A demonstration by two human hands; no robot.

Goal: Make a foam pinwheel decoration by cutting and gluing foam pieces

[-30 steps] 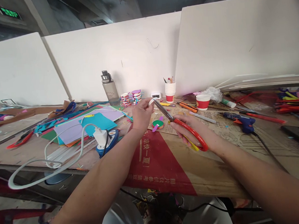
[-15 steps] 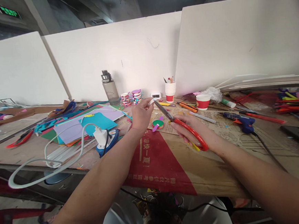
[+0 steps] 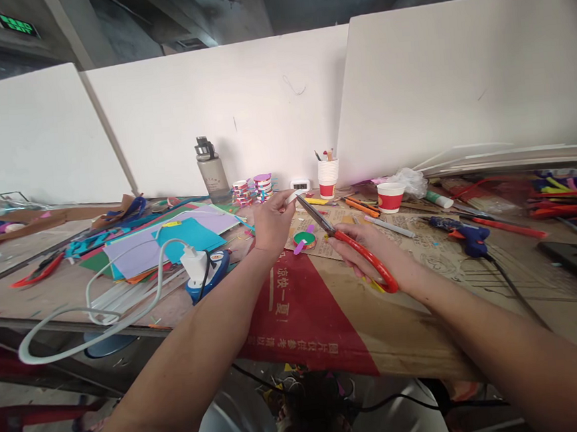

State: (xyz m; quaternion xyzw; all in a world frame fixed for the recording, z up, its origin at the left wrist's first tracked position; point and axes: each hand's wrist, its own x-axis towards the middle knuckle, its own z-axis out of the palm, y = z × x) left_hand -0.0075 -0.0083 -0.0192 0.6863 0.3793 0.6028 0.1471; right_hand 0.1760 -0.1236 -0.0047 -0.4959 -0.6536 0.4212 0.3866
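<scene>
My left grip (image 3: pixel 272 222) pinches a white strip (image 3: pixel 293 195); my right grip (image 3: pixel 363 245) clasps scissors (image 3: pixel 328 225), tips at it, the cut apparently unfinished.

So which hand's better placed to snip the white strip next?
Right, most likely: the right hand holds the scissors, their tips by the white strip. The left hand is busy pinching that strip.
</scene>
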